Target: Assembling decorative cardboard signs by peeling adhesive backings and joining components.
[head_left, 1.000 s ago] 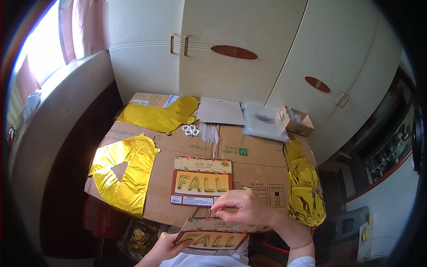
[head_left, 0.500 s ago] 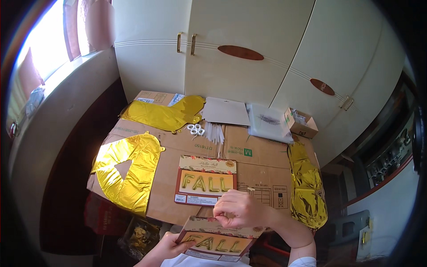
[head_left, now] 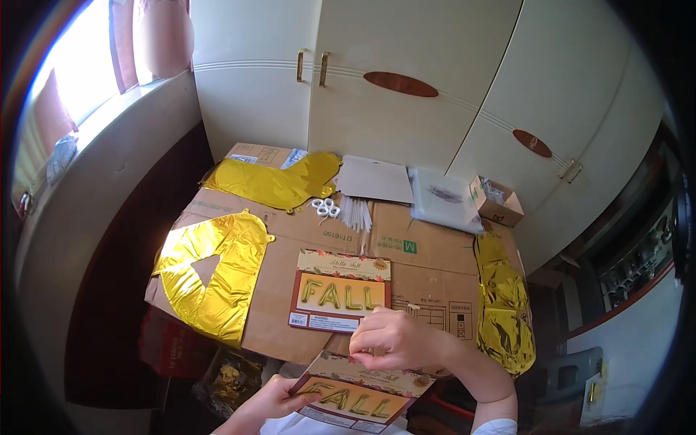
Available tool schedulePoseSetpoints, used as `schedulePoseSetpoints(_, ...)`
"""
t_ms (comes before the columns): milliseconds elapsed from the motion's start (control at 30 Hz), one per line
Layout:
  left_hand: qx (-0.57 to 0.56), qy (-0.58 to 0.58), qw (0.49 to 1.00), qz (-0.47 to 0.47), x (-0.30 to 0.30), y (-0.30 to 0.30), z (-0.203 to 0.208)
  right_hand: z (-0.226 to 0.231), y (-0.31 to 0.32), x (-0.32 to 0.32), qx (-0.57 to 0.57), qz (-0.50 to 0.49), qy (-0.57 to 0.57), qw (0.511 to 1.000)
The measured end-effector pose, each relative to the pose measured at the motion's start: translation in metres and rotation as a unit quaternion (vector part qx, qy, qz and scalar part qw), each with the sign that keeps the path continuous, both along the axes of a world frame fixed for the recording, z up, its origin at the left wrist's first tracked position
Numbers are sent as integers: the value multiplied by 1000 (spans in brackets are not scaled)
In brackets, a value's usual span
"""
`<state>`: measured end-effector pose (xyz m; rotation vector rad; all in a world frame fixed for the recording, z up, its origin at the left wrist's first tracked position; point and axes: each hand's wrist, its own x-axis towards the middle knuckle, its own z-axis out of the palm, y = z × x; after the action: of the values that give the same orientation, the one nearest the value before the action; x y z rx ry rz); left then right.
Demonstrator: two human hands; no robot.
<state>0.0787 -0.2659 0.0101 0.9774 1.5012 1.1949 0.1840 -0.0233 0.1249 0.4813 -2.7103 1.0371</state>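
My left hand grips a printed balloon-banner card by its left side, thumb over the front. The card is tilted close to my body and shows gold letter balloons on an orange panel. Fingers of my right hand are pinched together at its top edge; what lies between the fingertips is mostly hidden. Just beyond, a second matching card lies flat on the cardboard-covered table. A gold foil letter balloon, uninflated, with a triangular hole, spreads to its left.
More flat gold foil balloons lie at the back left and right edge. White ribbon rolls, clear straws, grey card sheets, clear plastic bags and a small open box line the back. A bag sits below the front-left edge.
The view has shifted slightly, moving the table's contents a little in the picture. Both hands stay on the near card, which tilts slightly more down to the right.
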Motion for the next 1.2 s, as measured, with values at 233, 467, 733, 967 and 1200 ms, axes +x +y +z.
schedulePoseSetpoints(233,13,-54,998,-26,-1,-3,-10,-11,-1,-2,65,53,143,986)
schedulePoseSetpoints(467,34,-116,992,-33,-5,-9,-14,-17,9,5,-96,44,44,993)
schedulePoseSetpoints(733,6,-80,995,-54,-7,-10,-12,-8,2,5,-138,31,-77,987)
schedulePoseSetpoints(967,22,-67,996,-58,-6,-10,-8,-9,1,2,-99,48,-107,988)
schedulePoseSetpoints(1200,-4,-73,995,-75,-9,-13,-15,-7,0,-3,-54,89,-38,994)
